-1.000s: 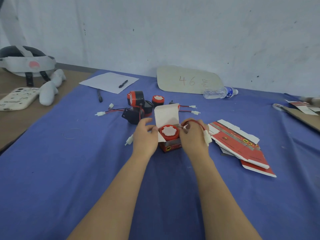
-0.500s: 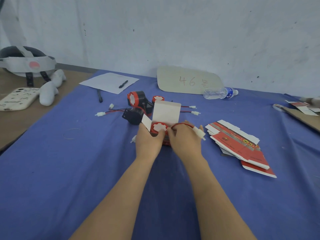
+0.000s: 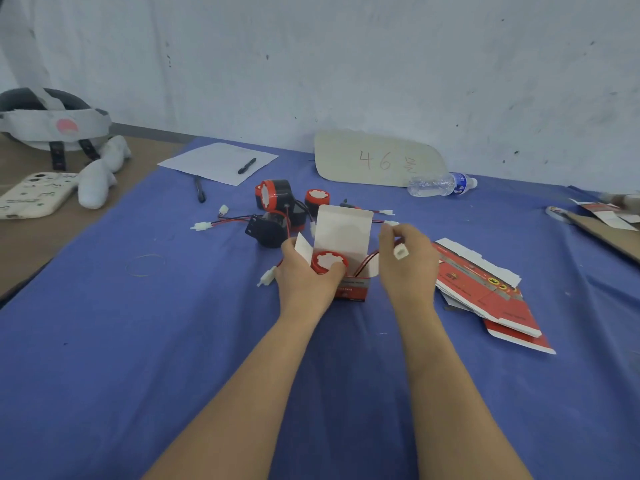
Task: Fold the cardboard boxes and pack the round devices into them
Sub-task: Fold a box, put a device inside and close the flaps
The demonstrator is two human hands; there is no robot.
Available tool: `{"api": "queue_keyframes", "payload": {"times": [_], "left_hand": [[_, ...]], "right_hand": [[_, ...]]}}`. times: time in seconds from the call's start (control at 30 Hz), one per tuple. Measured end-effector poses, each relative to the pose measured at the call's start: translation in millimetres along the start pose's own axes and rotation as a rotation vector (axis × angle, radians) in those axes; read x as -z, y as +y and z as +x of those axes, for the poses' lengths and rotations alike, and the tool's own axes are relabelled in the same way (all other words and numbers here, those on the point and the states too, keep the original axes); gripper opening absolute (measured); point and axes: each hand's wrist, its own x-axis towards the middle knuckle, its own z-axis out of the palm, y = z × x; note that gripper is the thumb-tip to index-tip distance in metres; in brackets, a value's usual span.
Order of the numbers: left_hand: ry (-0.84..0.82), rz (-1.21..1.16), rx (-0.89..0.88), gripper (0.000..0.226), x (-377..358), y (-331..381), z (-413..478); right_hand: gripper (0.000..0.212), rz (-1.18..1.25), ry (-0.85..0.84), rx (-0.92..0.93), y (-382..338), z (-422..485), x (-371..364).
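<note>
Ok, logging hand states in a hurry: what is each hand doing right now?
Left hand: grips the open box, thumb on the round device inside.
Right hand: pinches the device's red wire near its white connector.

left hand (image 3: 304,282): bare | right hand (image 3: 408,271): bare | forearms (image 3: 263,393): bare, unsleeved

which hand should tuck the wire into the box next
Right: the right hand holds the wire near its white connector beside the open box, while the left hand steadies the box and round device.
</note>
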Motion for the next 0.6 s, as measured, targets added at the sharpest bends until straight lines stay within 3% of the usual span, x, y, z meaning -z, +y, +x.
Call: {"api": "queue_keyframes", "payload": {"times": [0.13, 0.2, 0.27, 0.4, 0.5, 0.6], "left_hand": [[0.001, 0.028, -0.053, 0.077, -0.9, -0.4, -4.5], [-0.005, 0.018, -0.043, 0.081, -1.1, 0.2, -5.0], [-0.007, 0.012, -0.031, 0.086, -0.7, 1.3, -5.4], [0.013, 0.024, -0.056, 0.088, -2.1, 0.9, -6.8], [0.045, 0.033, -0.068, 0.087, -3.5, 1.2, -7.8], [0.073, 0.067, -0.098, 0.088, -4.5, 1.9, -9.6]], "right_hand": [[0.014, 0.241, -0.327, -0.052, -9.4, 7.0, 16.9], [0.008, 0.207, -0.43, -0.007, -12.9, 8.3, 22.5], [0.01, 0.111, -0.446, 0.051, -15.2, 8.8, 26.5], [0.037, -0.072, -0.37, 0.107, -20.1, 7.1, 24.9], [0.041, -0.001, -0.253, 0.129, -26.4, 3.3, 18.0], [0.037, 0.017, -0.309, 0.086, -26.6, -2.3, 7.8]]}}
